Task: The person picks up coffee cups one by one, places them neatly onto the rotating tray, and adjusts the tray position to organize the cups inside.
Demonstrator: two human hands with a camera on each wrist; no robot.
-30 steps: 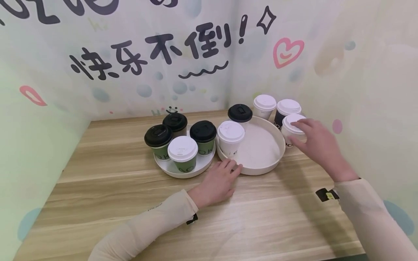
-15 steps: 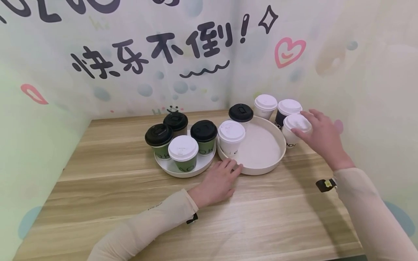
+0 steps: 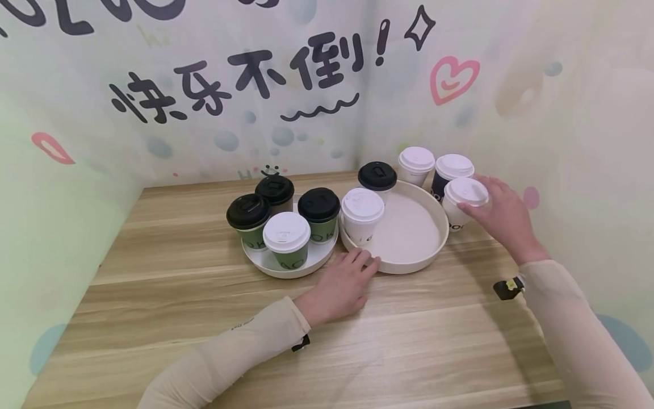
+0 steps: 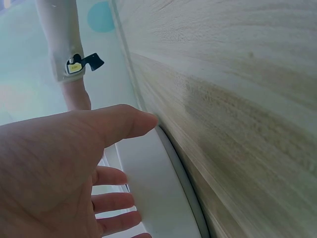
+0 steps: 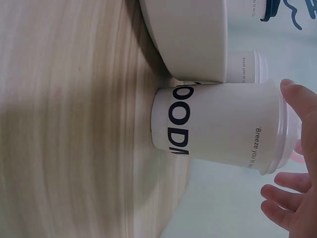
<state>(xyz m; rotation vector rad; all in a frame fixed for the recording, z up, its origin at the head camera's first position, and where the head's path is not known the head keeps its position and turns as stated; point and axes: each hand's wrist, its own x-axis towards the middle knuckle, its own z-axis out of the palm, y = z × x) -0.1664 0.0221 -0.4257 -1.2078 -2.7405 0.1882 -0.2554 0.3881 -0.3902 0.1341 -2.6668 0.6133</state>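
Observation:
My right hand [image 3: 508, 218] holds a white-lidded white paper cup [image 3: 458, 213] by its lid, thumb on the near side and fingers behind. In the right wrist view, this paper cup [image 5: 218, 124] has black lettering near its base; the thumb touches the lid rim, and part of the fingers is hidden. My left hand [image 3: 339, 287] rests its fingers against the front wall of the cream round tray [image 3: 403, 267]. Straight thumb and fingers of the left hand [image 4: 74, 163] show beside the tray wall [image 4: 153, 183]. Inside the tray are a white-lidded cup [image 3: 361, 218] and a black-lidded cup [image 3: 377, 179].
Left of the cream tray, a smaller white plate [image 3: 286, 274] carries several lidded cups, mostly green. Behind the held cup stand a dark cup with white lid [image 3: 452, 170] and a white cup [image 3: 415, 165]. A printed curtain [image 3: 317, 142] closes off the back of the wooden table [image 3: 179, 284].
My right hand has moved round the far right side of the white cup, and its fingers have come in against the lid. The left hand stays on the tray's front.

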